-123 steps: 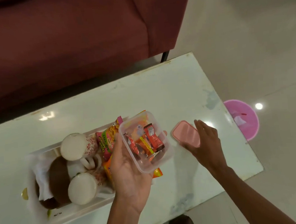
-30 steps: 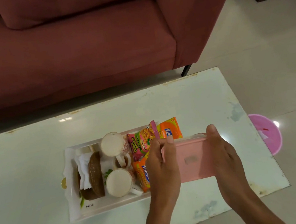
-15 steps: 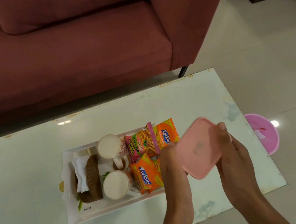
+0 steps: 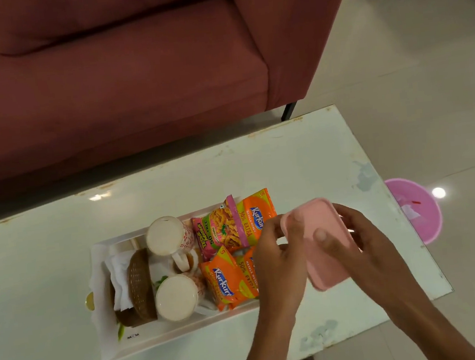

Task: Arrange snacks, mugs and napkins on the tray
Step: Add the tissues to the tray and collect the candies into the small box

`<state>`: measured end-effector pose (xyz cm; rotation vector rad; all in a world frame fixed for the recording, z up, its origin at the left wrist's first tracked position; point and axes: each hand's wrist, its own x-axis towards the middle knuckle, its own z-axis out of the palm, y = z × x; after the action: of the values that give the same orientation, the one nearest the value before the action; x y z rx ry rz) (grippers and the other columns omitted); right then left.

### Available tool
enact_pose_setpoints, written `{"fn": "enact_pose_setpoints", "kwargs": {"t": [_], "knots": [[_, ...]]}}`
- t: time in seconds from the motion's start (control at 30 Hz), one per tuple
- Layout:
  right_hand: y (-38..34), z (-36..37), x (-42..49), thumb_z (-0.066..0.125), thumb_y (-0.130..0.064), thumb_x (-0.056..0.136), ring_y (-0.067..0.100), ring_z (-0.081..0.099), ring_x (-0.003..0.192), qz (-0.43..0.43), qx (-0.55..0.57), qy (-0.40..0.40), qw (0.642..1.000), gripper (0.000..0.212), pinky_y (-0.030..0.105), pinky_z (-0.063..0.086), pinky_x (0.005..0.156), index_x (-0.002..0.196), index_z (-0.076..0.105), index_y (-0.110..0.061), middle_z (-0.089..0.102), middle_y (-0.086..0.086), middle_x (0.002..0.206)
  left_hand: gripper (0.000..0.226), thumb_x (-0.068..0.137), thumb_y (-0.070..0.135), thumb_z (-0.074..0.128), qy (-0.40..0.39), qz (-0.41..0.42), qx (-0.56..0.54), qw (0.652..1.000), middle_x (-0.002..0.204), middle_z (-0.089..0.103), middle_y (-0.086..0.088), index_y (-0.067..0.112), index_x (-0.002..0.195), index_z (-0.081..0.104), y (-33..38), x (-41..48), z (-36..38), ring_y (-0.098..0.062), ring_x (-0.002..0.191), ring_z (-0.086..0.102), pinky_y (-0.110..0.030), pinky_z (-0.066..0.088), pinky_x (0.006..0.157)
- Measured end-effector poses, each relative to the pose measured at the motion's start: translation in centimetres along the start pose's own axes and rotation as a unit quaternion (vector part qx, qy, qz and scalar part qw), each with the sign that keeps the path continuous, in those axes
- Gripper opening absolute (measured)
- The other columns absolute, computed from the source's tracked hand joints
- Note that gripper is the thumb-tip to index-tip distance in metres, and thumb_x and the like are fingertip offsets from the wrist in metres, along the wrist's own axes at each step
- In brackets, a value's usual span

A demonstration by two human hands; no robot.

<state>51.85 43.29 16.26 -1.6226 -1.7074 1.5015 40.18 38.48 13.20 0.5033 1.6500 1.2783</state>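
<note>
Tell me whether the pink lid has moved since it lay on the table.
Yes. The pink lid is lifted off the table, held in both hands beside the tray.

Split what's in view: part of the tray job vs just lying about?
Job: tray; two mugs; napkins in a brown holder; snack packets; pink-lidded box, held by left hand and right hand.

Lying about: sofa; pink bin on the floor; table.
</note>
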Motion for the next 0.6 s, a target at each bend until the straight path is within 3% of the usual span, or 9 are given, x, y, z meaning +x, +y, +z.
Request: {"fn": "enact_pose_setpoints", "kwargs": {"t": [0.07,0.17,0.27,0.3,0.37,0.43,0.53,0.6], "knots": [[0.2,-0.1,-0.2,0.063,-0.080,0.051,-0.018,0.056,0.089,-0.033,-0.070,0.001,0.997,0.053,-0.002,0.042,0.060,0.100,0.043,-0.071,0.056,-0.041,0.101,0.040,0.083,0.062,0.059,-0.023,-0.073,-0.056,0.995,0.104,0.070,0.005,0.031,0.107,0.067,-0.3,0.4,0.5,-0.016,0.103,0.066,-0.039,0.058,0.083],[1.0,-0.4,-0.1,0.072,-0.075,0.048,-0.006,0.064,0.072,-0.043,-0.146,-0.002,0.988,0.059,0.011,0.045,0.053,0.098,0.045,-0.059,0.064,-0.024,0.084,0.044,0.076,0.063,0.066,-0.053,-0.111,-0.054,0.991,0.109,0.071,0.005,0.034,0.108,0.067,-0.8,0.9,0.6,-0.018,0.108,0.066,-0.042,0.058,0.086],[2.7,-0.6,0.4,0.069,-0.076,0.046,-0.016,0.058,0.078,-0.017,-0.186,0.019,0.982,0.057,0.012,0.037,0.053,0.094,0.043,-0.057,0.057,-0.041,0.091,0.049,0.073,0.062,0.071,-0.055,-0.137,-0.049,0.988,0.113,0.072,0.006,0.035,0.113,0.067,-1.2,1.1,1.2,-0.015,0.109,0.066,-0.041,0.058,0.088],[3.3,-0.6,0.8,0.066,-0.077,0.047,-0.014,0.059,0.078,-0.008,-0.190,0.030,0.981,0.058,0.013,0.037,0.054,0.095,0.046,-0.052,0.060,-0.039,0.089,0.050,0.075,0.060,0.072,-0.046,-0.144,-0.052,0.987,0.118,0.070,0.007,0.035,0.118,0.066,-1.1,1.1,1.5,-0.013,0.112,0.064,-0.037,0.058,0.089],[4.5,-0.3,2.0,0.063,-0.079,0.049,0.000,0.062,0.072,0.011,-0.201,0.052,0.978,0.068,0.015,0.039,0.056,0.102,0.049,-0.040,0.066,-0.019,0.079,0.056,0.081,0.056,0.070,-0.025,-0.140,-0.038,0.989,0.133,0.060,0.013,0.036,0.132,0.057,-0.8,1.1,2.3,-0.004,0.120,0.057,-0.019,0.052,0.089],[6.0,0.0,3.7,0.061,-0.077,0.050,0.006,0.058,0.073,0.030,-0.197,0.085,0.976,0.075,0.016,0.038,0.055,0.105,0.050,-0.027,0.061,-0.013,0.088,0.063,0.086,0.053,0.066,-0.011,-0.112,0.014,0.994,0.145,0.048,0.016,0.036,0.143,0.046,-0.5,1.2,3.0,-0.001,0.130,0.047,-0.012,0.044,0.089],[7.7,0.5,6.1,0.059,-0.076,0.048,0.011,0.058,0.071,0.058,-0.175,0.120,0.976,0.070,0.021,0.041,0.055,0.095,0.051,-0.025,0.060,-0.009,0.083,0.050,0.091,0.040,0.065,-0.013,-0.082,-0.018,0.996,0.144,0.051,0.016,0.033,0.139,0.051,-0.7,1.0,3.3,0.008,0.122,0.051,-0.003,0.046,0.081],[8.9,1.0,7.5,0.060,-0.074,0.047,0.022,0.062,0.081,0.085,-0.165,0.125,0.975,0.080,0.029,0.049,0.062,0.103,0.056,-0.016,0.064,0.001,0.092,0.038,0.093,0.033,0.065,-0.032,-0.090,-0.067,0.993,0.134,0.062,0.011,0.030,0.130,0.059,-0.9,0.7,3.0,0.009,0.113,0.059,-0.010,0.051,0.086]]}}
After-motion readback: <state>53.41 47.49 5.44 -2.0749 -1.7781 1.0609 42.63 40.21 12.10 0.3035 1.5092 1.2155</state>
